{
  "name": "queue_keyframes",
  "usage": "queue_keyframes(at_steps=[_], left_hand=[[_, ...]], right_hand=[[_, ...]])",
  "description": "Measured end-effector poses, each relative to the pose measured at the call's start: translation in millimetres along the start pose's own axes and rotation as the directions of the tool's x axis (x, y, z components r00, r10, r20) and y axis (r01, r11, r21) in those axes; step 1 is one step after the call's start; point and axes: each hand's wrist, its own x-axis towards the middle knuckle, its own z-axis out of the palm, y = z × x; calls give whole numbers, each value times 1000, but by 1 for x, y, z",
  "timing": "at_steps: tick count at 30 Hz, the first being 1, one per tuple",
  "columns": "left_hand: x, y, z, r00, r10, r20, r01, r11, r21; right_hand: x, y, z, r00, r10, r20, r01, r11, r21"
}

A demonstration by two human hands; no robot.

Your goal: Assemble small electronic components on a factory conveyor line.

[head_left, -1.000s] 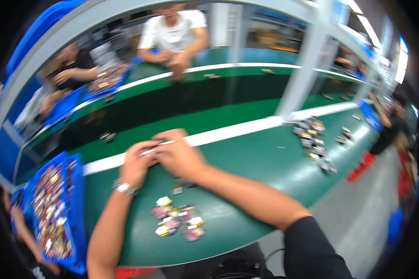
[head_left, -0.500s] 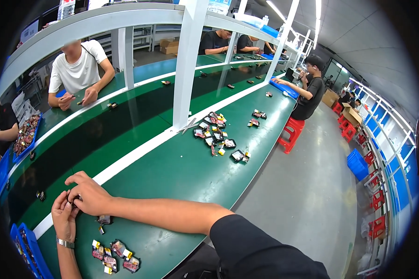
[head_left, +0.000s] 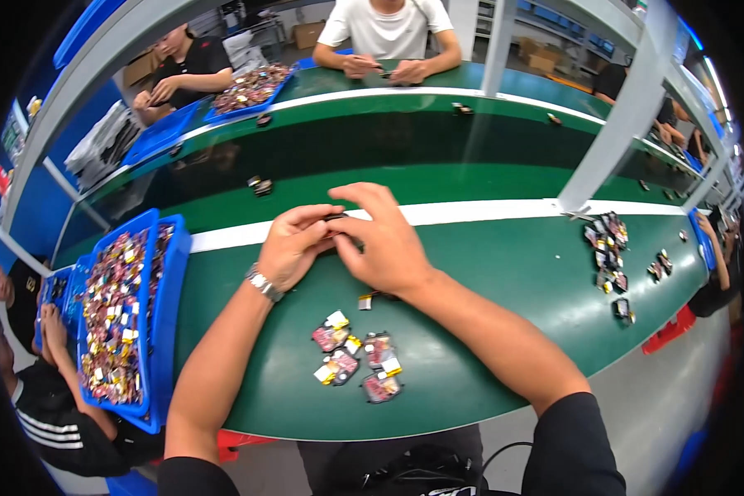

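Note:
Over the near side of the green bench (head_left: 488, 331), my left hand (head_left: 288, 252) and my right hand (head_left: 388, 248) meet. Their fingers pinch a small black part (head_left: 336, 218), mostly hidden between them. The right index finger is raised away from it. Below my hands lie several small electronic assemblies (head_left: 380, 351) with reddish boards, black casings and white and yellow pieces. Another one (head_left: 366, 301) is partly covered by my right hand.
Left of me, blue trays (head_left: 164, 331) hold heaps of small electronic parts. More assemblies (head_left: 608, 248) lie to the right, near a white post (head_left: 612, 124). Beyond a white strip runs a dark conveyor belt (head_left: 372, 136) with scattered assemblies. Co-workers sit across and to my left.
My view has swung left, so the blue trays and the co-worker across now show more fully. My hands stay together on the small black part.

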Motion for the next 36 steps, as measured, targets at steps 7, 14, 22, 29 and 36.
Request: queue_keyframes(at_steps=[7, 14, 22, 29, 36], left_hand=[[-4, 3, -6, 1000, -6, 17, 6, 1000, -28], [0, 3, 1, 999, 16, -41, -16, 1000, 17], [-3, 2, 14, 997, 10, -83, -6, 999, 52], [-3, 0, 24, 985, 3, -170, 14, 995, 97], [-4, 5, 25, 979, 0, -202, 38, 983, 180]], right_hand=[[0, -2, 7, 1000, -5, -4, 4, 1000, -17], [1, 1, 7, 998, 46, 40, -47, 998, 30], [3, -3, 5, 995, 93, -21, -92, 995, 49], [2, 13, 4, 999, -26, 23, 26, 999, -26], [3, 19, 5, 997, -45, 62, 52, 992, -117]])
